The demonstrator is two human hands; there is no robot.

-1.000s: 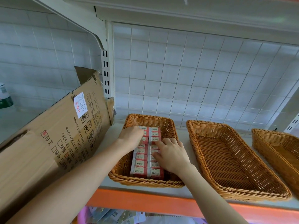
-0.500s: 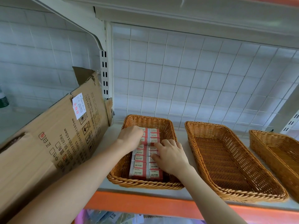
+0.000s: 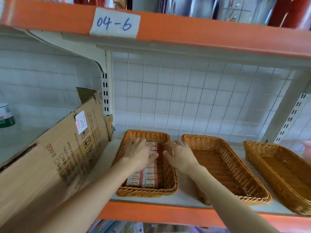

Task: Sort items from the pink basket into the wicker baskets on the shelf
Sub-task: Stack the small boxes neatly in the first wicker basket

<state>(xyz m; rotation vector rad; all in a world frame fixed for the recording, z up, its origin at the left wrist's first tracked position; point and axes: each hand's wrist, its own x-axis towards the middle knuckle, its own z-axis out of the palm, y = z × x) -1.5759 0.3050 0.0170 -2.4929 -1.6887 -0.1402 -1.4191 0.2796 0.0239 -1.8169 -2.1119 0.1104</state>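
Note:
Three wicker baskets stand in a row on the white shelf. The left basket (image 3: 170, 180) holds two rows of small pink-and-white boxes (image 3: 149, 179) marked 2B. My left hand (image 3: 138, 153) lies flat over the back boxes, fingers spread. My right hand (image 3: 179, 154) hovers over the basket's right side, fingers loosely apart, holding nothing I can see. The middle basket (image 3: 223, 163) and the right basket (image 3: 277, 172) look empty. At the bottom edge, below the shelf, blurred packets (image 3: 117, 227) show; the pink basket itself is hard to make out.
A tilted cardboard box (image 3: 55, 158) leans against the shelf upright left of the baskets. A bottle (image 3: 5, 117) stands at far left. An orange beam (image 3: 202, 33) labelled 04-6 runs overhead; another orange beam (image 3: 168, 214) fronts this shelf. A wire grid backs the shelf.
The camera has tilted up and pulled back, showing the upper beam. My right hand has lifted off the boxes and shifted right; my left hand has spread over the back rows.

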